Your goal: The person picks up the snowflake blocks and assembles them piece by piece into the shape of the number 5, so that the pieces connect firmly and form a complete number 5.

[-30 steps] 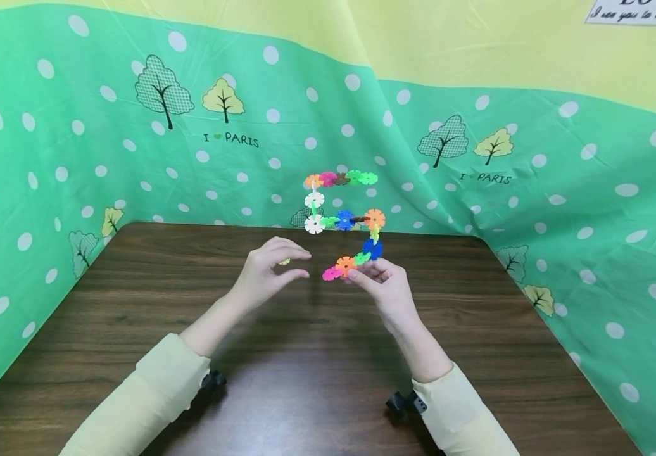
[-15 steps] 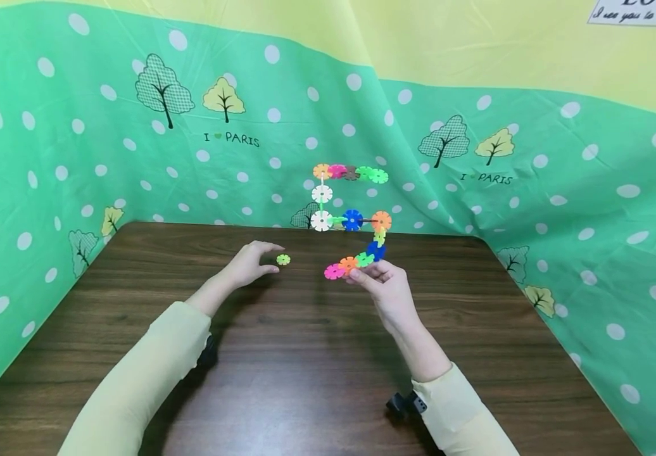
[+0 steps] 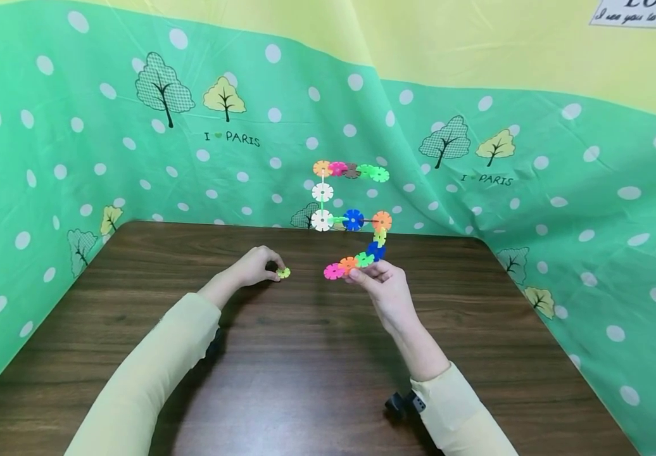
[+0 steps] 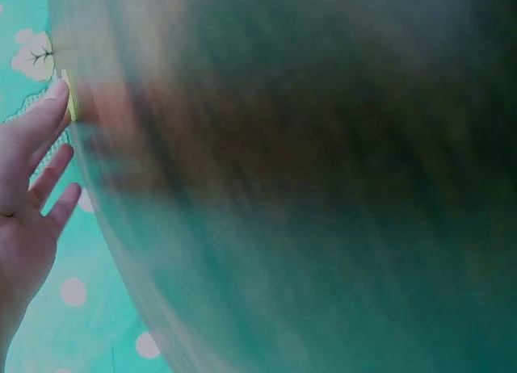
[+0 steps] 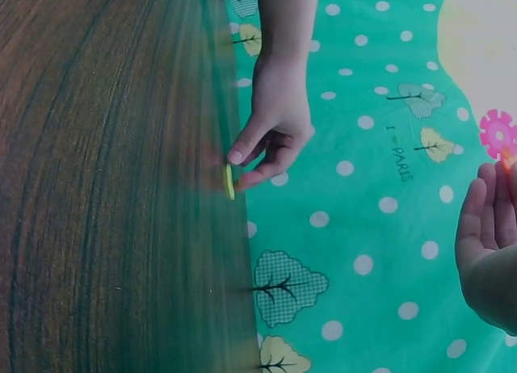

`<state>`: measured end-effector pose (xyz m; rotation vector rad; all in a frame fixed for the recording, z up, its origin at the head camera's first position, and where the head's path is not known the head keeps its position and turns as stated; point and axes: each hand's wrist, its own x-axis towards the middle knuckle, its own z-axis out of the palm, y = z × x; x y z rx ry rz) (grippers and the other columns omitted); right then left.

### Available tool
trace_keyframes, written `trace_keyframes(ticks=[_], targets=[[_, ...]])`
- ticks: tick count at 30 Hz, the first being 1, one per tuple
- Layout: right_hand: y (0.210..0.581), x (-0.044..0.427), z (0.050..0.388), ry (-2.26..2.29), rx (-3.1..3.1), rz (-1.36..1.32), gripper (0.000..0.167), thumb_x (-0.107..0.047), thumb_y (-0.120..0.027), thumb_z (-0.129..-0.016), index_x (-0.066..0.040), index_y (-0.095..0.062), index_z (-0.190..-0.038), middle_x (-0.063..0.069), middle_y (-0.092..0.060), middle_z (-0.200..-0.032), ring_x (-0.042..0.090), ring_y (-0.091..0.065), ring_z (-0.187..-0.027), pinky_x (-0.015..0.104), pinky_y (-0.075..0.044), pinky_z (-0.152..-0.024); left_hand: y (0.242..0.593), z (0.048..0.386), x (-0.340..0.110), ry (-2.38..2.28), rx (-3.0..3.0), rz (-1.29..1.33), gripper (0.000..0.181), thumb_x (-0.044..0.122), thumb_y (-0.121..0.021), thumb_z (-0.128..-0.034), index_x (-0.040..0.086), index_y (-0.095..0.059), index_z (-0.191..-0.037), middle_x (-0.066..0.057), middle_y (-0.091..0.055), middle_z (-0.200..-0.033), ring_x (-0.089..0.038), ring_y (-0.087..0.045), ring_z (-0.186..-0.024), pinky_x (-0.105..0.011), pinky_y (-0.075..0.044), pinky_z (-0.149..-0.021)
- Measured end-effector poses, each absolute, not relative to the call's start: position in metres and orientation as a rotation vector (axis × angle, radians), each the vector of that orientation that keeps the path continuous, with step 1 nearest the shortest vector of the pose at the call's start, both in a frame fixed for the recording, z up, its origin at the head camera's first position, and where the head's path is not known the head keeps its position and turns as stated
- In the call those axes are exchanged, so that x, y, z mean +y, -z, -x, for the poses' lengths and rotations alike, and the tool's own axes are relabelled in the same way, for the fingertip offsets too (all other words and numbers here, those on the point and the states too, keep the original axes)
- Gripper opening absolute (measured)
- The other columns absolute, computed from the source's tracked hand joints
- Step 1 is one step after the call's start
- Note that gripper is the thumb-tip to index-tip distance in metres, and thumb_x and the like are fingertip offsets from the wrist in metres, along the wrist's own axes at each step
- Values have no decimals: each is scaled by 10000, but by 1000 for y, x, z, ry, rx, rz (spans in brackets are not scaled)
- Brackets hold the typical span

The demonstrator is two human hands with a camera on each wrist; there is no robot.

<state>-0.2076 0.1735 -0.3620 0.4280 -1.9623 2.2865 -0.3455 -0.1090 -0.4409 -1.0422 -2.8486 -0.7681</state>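
My left hand (image 3: 255, 266) pinches a small yellow-green snowflake disc (image 3: 284, 273) low over the table, left of centre. In the left wrist view the same disc (image 4: 72, 97) shows edge-on by the thumb. My right hand (image 3: 389, 292) holds a chain of interlocked snowflake discs by its lower end, near an orange disc (image 3: 347, 264). A pink disc (image 3: 334, 271) forms that end, pointing left. From there the chain bends up through blue, orange and white discs (image 3: 322, 220) to a green disc (image 3: 380, 174) at the top. In the right wrist view only the pink disc (image 5: 498, 133) and some orange show.
A dark wooden table (image 3: 305, 380) lies under both hands. Behind and beside it hangs a green and yellow cloth (image 3: 282, 82) with white dots and printed trees. A black wrist camera (image 3: 399, 405) sits at the right cuff.
My left hand has drawn back left from the chain, then lowered and closed its fingertips on the yellow-green disc. The right hand stays in place; the chain has shifted slightly up and right.
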Motion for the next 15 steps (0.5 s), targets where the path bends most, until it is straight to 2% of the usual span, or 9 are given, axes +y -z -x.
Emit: trace_keyframes(ticks=[3,10,12,15], targets=[[361,173,206,-2290,-1959,-432,164,10,-659,-856,-136,-705,-797,-4,-727,-784,195,-708,-794,288,-529,-857,441,344,-107,837,-2830,1064,152,129,-793,-755,100,-722,-885,-3,-707,-907,-213,-630,-944,-384,-500,-869],[359,171,205,-2303,-1942,-433,188,21,-651,-858,-144,-708,-788,-9,-725,-781,178,-707,-784,280,-533,-841,446,347,-109,836,-2877,1136,246,166,-797,-757,79,-708,-969,-35,-640,-920,-195,-577,-883,-347,-474,-827],[360,171,205,-2305,-1943,-431,179,14,-654,-858,-142,-709,-790,-7,-726,-785,184,-707,-790,282,-532,-846,440,341,-107,799,-2914,1096,230,134,-806,-740,79,-697,-935,-38,-619,-905,-202,-557,-877,-368,-464,-831],[361,171,206,-2312,-1936,-432,173,10,-656,-859,-143,-707,-794,-6,-727,-789,183,-708,-791,286,-531,-851,440,339,-105,826,-2915,1065,191,122,-801,-741,99,-638,-839,-8,-607,-829,-163,-550,-808,-329,-469,-777]])
